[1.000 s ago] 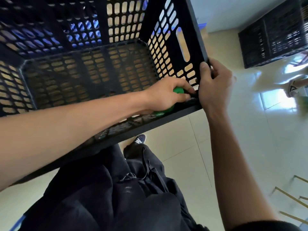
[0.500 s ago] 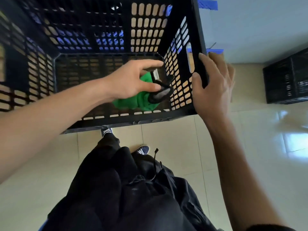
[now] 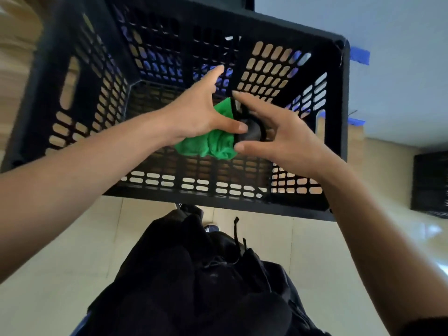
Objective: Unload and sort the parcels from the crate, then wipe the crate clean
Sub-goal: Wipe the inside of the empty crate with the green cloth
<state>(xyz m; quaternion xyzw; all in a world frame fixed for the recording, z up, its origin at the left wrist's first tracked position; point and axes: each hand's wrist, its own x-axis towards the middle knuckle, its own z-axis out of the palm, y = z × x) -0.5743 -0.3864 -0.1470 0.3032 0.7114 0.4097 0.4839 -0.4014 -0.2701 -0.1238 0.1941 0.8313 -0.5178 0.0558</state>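
Observation:
The black perforated crate (image 3: pixel 242 204) sits tilted in front of me, and I see no parcels inside. My left hand (image 3: pixel 194 112) is inside it. Its thumb pinches a crumpled green cloth (image 3: pixel 213 146) under the palm, and its forefinger is stretched out. A small dark grey and black object (image 3: pixel 253 132) lies against the cloth at my left thumb tip. My right hand (image 3: pixel 286 139) is spread beside that object, with forefinger and thumb on either side of it and not closed on it.
A second black crate (image 3: pixel 431 183) stands by the wall at the right. Blue tape (image 3: pixel 360 55) marks the pale wall behind. My dark trousers (image 3: pixel 194 275) and a shoe show below the crate on the cream tiled floor (image 3: pixel 60 251).
My right hand has let go of the crate's right rim and moved in beside the cloth. My left hand has lifted the cloth from the near right corner toward the crate's middle.

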